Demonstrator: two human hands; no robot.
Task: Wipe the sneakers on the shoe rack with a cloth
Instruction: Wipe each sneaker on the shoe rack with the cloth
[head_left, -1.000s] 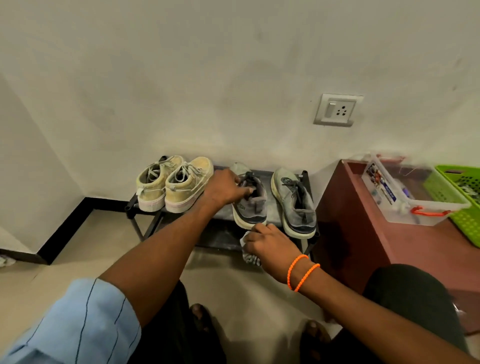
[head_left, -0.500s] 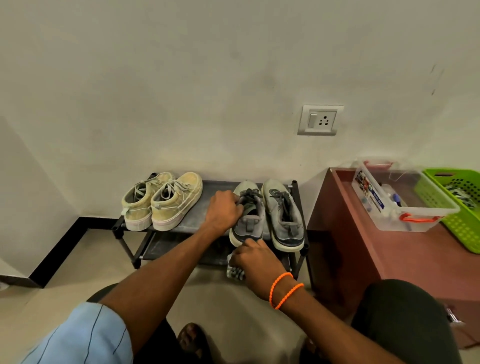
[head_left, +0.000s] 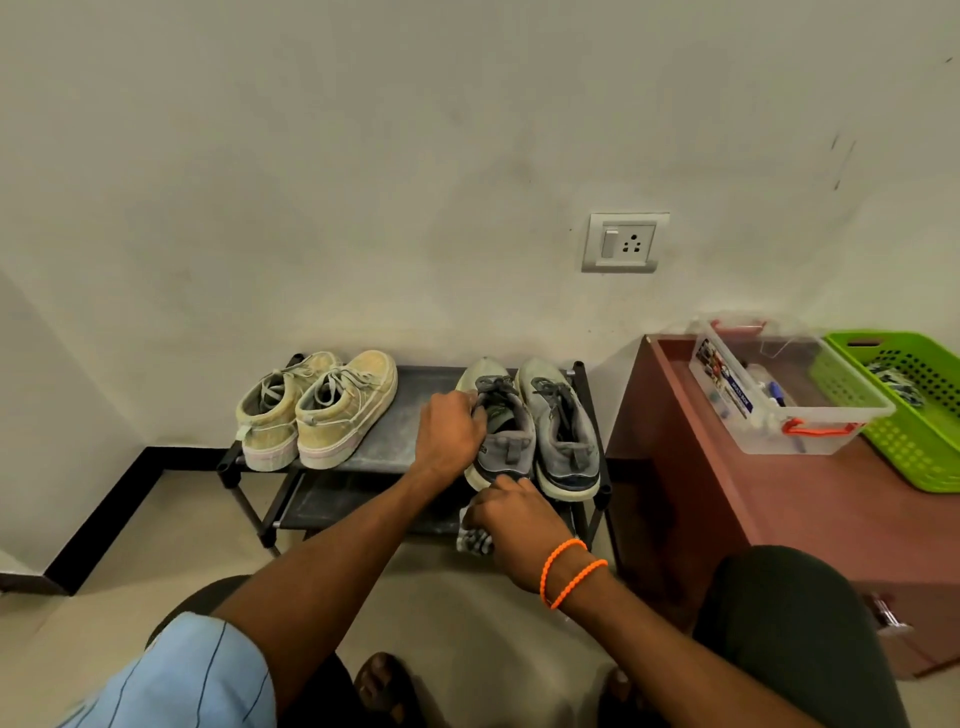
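cloth (head_left: 474, 540) mostly under right hand (head_left: 511, 525)

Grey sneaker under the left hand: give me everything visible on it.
The grey fabric lace-up sneaker has dark grey laces, a heel pull tab and a pale sole. It sits upright on the black shoe rack's top shelf, heel toward the camera, close beside its pair. The left hand grips its left side; the right hand, holding a cloth, is at its heel.

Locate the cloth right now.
Head view, lower centre: the cloth is bunched under the right hand, just below the heel of the left grey sneaker.
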